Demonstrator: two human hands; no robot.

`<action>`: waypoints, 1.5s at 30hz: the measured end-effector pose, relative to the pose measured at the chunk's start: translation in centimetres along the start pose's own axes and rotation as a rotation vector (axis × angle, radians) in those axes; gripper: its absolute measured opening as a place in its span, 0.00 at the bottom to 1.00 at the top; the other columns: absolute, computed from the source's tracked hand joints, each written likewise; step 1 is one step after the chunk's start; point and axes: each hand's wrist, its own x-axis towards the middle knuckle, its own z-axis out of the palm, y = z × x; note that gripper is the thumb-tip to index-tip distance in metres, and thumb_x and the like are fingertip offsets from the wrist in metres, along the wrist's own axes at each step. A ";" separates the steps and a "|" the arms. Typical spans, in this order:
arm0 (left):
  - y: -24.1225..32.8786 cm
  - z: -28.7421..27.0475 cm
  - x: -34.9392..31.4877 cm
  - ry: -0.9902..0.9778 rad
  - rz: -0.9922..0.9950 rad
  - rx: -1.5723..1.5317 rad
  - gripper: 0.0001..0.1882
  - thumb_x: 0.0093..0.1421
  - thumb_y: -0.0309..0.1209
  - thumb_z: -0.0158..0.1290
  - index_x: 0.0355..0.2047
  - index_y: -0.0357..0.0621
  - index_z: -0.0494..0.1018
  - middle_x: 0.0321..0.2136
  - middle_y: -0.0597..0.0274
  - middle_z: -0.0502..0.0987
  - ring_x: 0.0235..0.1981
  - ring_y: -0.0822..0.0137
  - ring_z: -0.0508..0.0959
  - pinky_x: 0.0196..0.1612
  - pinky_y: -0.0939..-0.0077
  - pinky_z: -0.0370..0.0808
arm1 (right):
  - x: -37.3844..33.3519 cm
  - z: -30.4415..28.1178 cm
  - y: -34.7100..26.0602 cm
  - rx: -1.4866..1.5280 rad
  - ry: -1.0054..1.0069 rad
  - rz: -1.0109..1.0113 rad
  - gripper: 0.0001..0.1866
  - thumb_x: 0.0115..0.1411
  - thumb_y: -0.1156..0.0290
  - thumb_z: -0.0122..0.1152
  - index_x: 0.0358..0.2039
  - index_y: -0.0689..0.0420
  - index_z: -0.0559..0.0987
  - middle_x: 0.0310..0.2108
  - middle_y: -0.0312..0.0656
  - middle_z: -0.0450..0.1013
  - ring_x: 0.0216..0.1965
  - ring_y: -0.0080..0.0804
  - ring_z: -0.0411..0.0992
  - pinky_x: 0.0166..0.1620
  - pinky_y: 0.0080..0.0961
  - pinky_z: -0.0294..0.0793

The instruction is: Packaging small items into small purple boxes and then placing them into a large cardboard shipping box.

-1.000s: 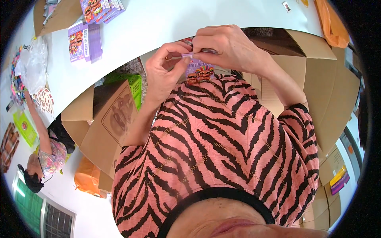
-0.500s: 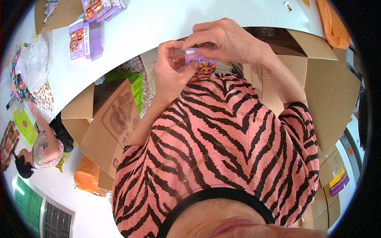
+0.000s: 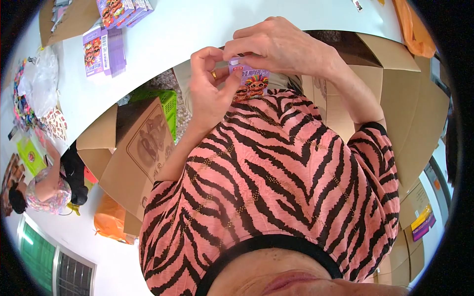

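A small purple printed box (image 3: 256, 83) with cartoon figures on its face is upright in front of my chest, near the table's edge. My left hand (image 3: 210, 81), with a ring on one finger, grips its left side, the thumb lying across the front. Over the top end bends my right hand (image 3: 279, 47), its fingertips pinched at a small pale flap (image 3: 235, 61). The right fingers hide part of that top end, and the box's back cannot be seen.
On the white table (image 3: 197, 24) lie a row of flat purple cartons (image 3: 114, 52) and a stack of purple boxes (image 3: 121, 11). Open cardboard boxes (image 3: 136, 143) flank me, with a green crate (image 3: 169, 111) at the left. Another person (image 3: 47, 187) works far left.
My left thumb has moved up the box's front. Both hands have shifted slightly up and left. The person at far left has leaned lower.
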 end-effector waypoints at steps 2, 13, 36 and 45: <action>0.2 -0.2 0.2 -0.002 0.000 -0.008 0.23 0.55 0.16 0.53 0.48 0.37 0.56 0.44 0.52 0.69 0.39 0.65 0.77 0.40 0.76 0.77 | 0.1 0.0 -0.1 -0.024 -0.019 0.003 0.09 0.52 0.72 0.60 0.36 0.50 0.75 0.26 0.36 0.73 0.25 0.36 0.73 0.26 0.32 0.69; 0.1 -0.3 -0.5 0.038 0.024 0.176 0.20 0.53 0.19 0.57 0.45 0.34 0.62 0.38 0.52 0.74 0.37 0.65 0.79 0.41 0.74 0.77 | 0.3 0.0 0.9 0.294 -0.134 0.015 0.08 0.51 0.75 0.61 0.34 0.55 0.76 0.25 0.36 0.71 0.23 0.32 0.70 0.26 0.28 0.67; -2.1 -2.0 -0.3 0.024 0.346 0.351 0.10 0.53 0.18 0.58 0.37 0.34 0.74 0.38 0.52 0.77 0.39 0.66 0.79 0.40 0.75 0.79 | -5.9 6.5 -0.1 0.570 0.369 0.341 0.15 0.55 0.79 0.60 0.44 0.58 0.78 0.43 0.42 0.74 0.43 0.29 0.73 0.45 0.22 0.73; -2.8 -3.0 -0.5 -0.061 0.233 0.292 0.07 0.57 0.20 0.54 0.38 0.35 0.73 0.43 0.53 0.76 0.42 0.69 0.75 0.44 0.77 0.75 | -5.8 6.6 0.4 0.679 0.303 0.346 0.12 0.57 0.80 0.57 0.42 0.61 0.78 0.43 0.43 0.73 0.45 0.28 0.71 0.48 0.23 0.72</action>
